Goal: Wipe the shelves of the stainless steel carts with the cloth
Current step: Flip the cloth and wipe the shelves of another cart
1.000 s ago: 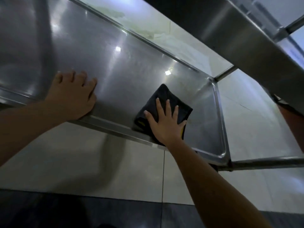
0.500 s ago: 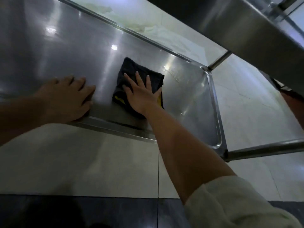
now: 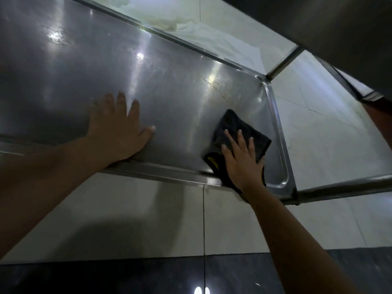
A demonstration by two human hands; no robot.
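Note:
A low stainless steel cart shelf [image 3: 174, 98] with a raised rim fills the upper half of the view. A folded black cloth [image 3: 235, 128] with a yellow tag lies at the shelf's near right corner, overhanging the front rim. My right hand [image 3: 244, 160] presses flat on the cloth, fingers spread. My left hand [image 3: 121, 130] rests palm down on the bare shelf near its front edge, left of the cloth, fingers apart and holding nothing.
The cart's upper shelf [image 3: 328, 28] hangs overhead at the top right. A cart post [image 3: 282, 62] rises at the far right corner and a rail [image 3: 343, 189] runs rightwards from the near corner. Pale floor tiles [image 3: 148, 219] lie below, with a white cloth [image 3: 212, 37] behind the cart.
My right hand slid the cloth from the shelf's middle back to the near right corner. My left hand has shifted further onto the shelf.

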